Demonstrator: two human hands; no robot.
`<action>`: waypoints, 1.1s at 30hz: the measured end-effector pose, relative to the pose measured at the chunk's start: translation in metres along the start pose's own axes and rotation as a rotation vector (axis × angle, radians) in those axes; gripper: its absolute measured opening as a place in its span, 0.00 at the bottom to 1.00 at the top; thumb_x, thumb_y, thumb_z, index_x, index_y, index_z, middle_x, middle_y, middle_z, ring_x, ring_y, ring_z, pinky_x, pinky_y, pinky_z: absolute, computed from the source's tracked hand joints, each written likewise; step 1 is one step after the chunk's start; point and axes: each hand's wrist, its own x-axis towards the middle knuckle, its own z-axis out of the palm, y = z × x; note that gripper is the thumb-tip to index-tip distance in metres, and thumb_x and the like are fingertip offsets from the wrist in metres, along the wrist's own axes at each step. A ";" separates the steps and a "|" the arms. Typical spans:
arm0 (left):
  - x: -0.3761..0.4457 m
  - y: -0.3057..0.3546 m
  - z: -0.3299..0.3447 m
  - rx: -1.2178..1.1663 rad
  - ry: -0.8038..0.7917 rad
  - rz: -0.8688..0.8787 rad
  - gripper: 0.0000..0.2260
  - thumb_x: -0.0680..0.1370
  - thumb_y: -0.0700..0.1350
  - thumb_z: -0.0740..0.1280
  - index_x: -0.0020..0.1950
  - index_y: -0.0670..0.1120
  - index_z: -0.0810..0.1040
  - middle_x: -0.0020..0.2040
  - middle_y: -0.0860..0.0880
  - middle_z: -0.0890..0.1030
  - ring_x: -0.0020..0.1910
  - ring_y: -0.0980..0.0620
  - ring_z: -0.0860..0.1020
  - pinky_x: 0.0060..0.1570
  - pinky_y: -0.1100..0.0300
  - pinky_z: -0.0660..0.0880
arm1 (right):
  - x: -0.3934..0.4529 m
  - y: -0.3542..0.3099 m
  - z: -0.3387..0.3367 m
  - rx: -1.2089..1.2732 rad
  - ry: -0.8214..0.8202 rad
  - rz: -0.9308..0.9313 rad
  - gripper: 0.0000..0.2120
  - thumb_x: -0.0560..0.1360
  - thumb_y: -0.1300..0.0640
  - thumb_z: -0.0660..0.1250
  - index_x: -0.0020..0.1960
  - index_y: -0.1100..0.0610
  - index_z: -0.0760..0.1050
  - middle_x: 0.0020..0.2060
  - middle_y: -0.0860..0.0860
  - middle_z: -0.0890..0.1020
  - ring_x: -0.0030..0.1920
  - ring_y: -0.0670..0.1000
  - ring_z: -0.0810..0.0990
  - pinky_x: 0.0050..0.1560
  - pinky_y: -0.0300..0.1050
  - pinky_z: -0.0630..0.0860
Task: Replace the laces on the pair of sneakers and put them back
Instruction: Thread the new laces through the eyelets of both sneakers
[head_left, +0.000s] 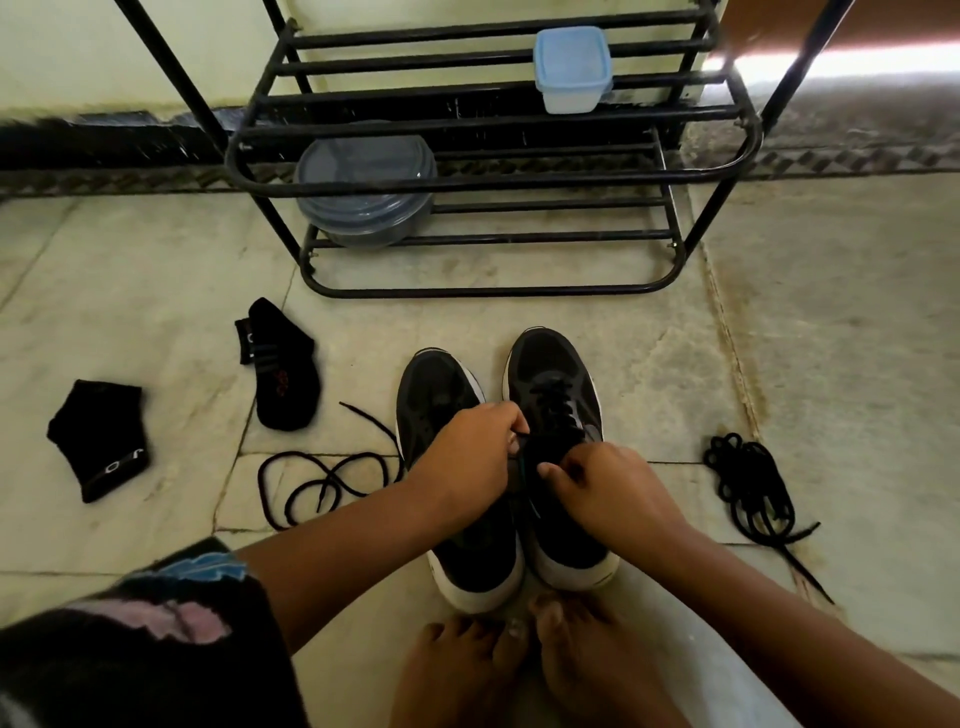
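Both sneakers parked just in front of the rack (467, 182), right sneaker (556, 415) laced. Left hand (470, 457) and right hand (605, 486) pinching its lace ends. Could slip mid-knot; loose lace (322, 483) left of the left sneaker (436, 395) might tangle.

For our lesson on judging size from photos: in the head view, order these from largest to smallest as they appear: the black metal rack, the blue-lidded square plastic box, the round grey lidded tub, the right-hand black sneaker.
1. Black metal rack
2. Right-hand black sneaker, nearer the camera
3. Round grey lidded tub
4. Blue-lidded square plastic box, farthest, so true size is unsure
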 end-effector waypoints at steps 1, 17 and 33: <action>-0.001 -0.001 -0.001 -0.023 0.004 -0.012 0.10 0.79 0.34 0.59 0.54 0.45 0.76 0.44 0.51 0.77 0.43 0.55 0.76 0.45 0.63 0.74 | 0.003 -0.001 0.002 -0.009 -0.018 0.011 0.19 0.77 0.40 0.60 0.36 0.53 0.74 0.27 0.48 0.75 0.28 0.46 0.75 0.27 0.37 0.66; 0.000 0.016 0.000 -0.344 -0.012 -0.092 0.07 0.83 0.44 0.55 0.50 0.49 0.72 0.46 0.56 0.80 0.34 0.63 0.73 0.37 0.68 0.68 | -0.015 0.005 -0.010 0.241 0.057 -0.229 0.06 0.77 0.56 0.63 0.43 0.55 0.76 0.44 0.45 0.75 0.43 0.42 0.74 0.42 0.31 0.69; -0.003 0.018 -0.005 -0.208 -0.169 0.214 0.06 0.81 0.46 0.58 0.50 0.48 0.73 0.39 0.54 0.77 0.33 0.61 0.72 0.33 0.65 0.69 | -0.006 0.016 -0.014 0.506 0.183 -0.089 0.06 0.78 0.57 0.63 0.44 0.49 0.77 0.31 0.47 0.79 0.30 0.43 0.75 0.32 0.35 0.69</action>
